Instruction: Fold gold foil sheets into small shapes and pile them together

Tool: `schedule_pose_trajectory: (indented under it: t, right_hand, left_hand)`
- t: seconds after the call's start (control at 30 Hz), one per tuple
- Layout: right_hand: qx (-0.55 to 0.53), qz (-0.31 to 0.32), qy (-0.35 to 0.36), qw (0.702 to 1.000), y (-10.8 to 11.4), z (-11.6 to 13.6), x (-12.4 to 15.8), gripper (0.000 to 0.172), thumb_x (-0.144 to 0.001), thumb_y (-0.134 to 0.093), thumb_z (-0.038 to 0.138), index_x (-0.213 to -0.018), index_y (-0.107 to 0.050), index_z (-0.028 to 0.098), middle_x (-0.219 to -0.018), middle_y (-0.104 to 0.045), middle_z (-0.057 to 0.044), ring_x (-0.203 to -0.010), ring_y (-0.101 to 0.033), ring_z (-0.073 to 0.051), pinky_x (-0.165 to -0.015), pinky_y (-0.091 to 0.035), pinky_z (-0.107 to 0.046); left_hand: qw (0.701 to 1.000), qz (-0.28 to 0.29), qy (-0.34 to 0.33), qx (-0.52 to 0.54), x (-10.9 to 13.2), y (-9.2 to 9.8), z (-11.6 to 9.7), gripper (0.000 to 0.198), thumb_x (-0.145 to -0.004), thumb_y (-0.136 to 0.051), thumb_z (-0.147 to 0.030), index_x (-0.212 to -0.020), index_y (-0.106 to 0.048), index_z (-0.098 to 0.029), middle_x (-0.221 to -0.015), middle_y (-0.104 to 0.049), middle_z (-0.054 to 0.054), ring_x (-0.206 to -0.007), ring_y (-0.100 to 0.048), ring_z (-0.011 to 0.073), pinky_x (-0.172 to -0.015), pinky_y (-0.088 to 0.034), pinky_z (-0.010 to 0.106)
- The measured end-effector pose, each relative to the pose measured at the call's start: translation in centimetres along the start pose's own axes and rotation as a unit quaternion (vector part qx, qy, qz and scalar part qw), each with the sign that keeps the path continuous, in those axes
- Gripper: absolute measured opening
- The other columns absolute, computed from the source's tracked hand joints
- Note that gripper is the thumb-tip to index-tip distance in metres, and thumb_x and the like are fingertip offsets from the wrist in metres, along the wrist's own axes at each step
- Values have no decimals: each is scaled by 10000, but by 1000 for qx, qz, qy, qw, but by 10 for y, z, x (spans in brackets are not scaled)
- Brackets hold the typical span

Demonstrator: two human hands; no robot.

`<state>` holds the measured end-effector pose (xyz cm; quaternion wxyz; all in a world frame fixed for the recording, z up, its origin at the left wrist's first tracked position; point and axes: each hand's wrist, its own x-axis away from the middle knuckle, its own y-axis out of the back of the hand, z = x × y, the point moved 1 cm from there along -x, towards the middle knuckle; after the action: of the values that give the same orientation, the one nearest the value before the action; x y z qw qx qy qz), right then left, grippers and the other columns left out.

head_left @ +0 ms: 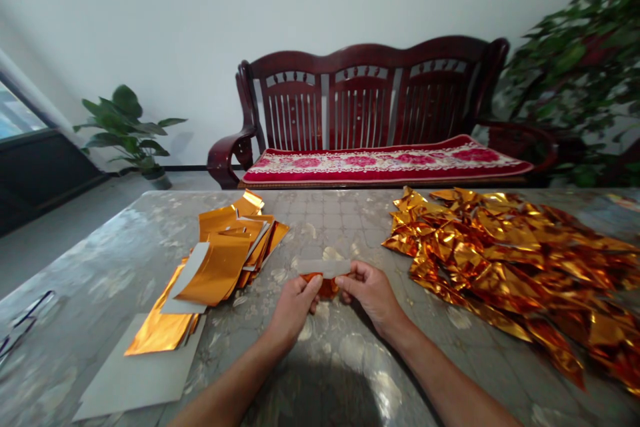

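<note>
Pale card strip [325, 268] pinched at lower center of the frame, my left hand [294, 310] and right hand [369, 293] closed on it, forearms angled inward from the bottom edge. Orange foil [326, 288] bunched beneath the strip, held against it. Crumpled gold foil pile [505, 267] lay right of my hands, flat foil sheets [225, 253] left, on a marbled table [320, 227].

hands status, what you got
Left hand and right hand gripping pale grey card strip, crinkled orange-gold foil beneath. Crumpled gold foil heap right, flat gold foil sheets left.
</note>
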<state>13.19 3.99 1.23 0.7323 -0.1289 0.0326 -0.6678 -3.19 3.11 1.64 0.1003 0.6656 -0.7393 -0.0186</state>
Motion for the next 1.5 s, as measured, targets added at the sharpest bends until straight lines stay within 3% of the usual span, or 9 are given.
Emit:
schedule_pose_trajectory:
  t: [0.1, 0.2, 0.33, 0.53, 0.77, 1.13, 1.4, 1.5]
  right_hand:
    - [0, 4, 4, 1000, 1, 1, 1, 338, -655, -799, 417, -788, -643, 149, -570, -598, 38, -470, -496, -85, -475, -401, -212]
    - [12, 1, 18, 1000, 1, 1, 0, 333, -669, -790, 425, -801, -640, 159, -582, -595, 40, -471, -499, -90, -469, -400, -216]
    - [23, -4, 44, 999, 1, 3, 0, 278, -691, -766, 396, -803, -649, 169, -580, -580, 46, -480, -491, -95, -474, -387, -219]
    - [15, 0, 47, 999, 0, 4, 3, 200, -698, -723, 319, -836, -721, 173, -544, -570, 41, -487, -472, -99, -486, -354, -221]
    - [6, 9, 63, 998, 4, 3, 3, 119, -702, -661, 258, -752, -751, 197, -653, -646, 11, -549, -533, -111, -551, -419, -236]
    - [75, -13, 106, 991, 2, 12, 6, 102, -667, -658, 235, -731, -727, 195, -584, -618, 20, -508, -505, -112, -501, -397, -233]
    - [25, 24, 65, 997, 5, 10, 5, 111, -686, -662, 254, -758, -722, 193, -582, -643, 15, -513, -553, -127, -535, -456, -250]
    - [41, 22, 78, 996, 6, 12, 4, 108, -678, -657, 243, -746, -731, 202, -618, -656, 12, -533, -566, -131, -544, -470, -254]
  left_hand:
    - [999, -17, 6, 42, -2, 0, 2, 424, -793, -602, -554, -653, -573, -154, -523, -491, -40, -471, -398, 81, -491, -312, 209]
    - [997, -32, -29, 70, -1, 1, -1, 334, -805, -641, -469, -855, -628, -138, -597, -532, -46, -493, -435, 74, -484, -338, 188]
    - [993, -44, -47, 97, 0, 2, -6, 311, -809, -657, -414, -965, -600, -151, -604, -547, -57, -467, -465, 64, -444, -342, 167]
    - [989, -66, -37, 127, 2, 1, -6, 230, -775, -661, -357, -890, -607, -165, -555, -556, -67, -416, -477, 55, -432, -354, 158]
    - [986, -37, -55, 153, 3, 7, -6, 110, -773, -616, -285, -766, -606, -175, -484, -549, -57, -438, -488, 78, -486, -383, 183]
    - [986, 12, -49, 159, 6, 9, -3, 147, -820, -578, -337, -793, -583, -192, -544, -607, -29, -467, -516, 105, -522, -407, 211]
    - [987, 28, -92, 129, 8, 14, -5, 152, -835, -508, -295, -784, -607, -190, -593, -644, 1, -548, -604, 148, -578, -460, 245]
    - [992, 14, -88, 95, 8, 14, -8, 264, -880, -490, -381, -752, -618, -188, -585, -637, 11, -542, -615, 158, -569, -468, 254]
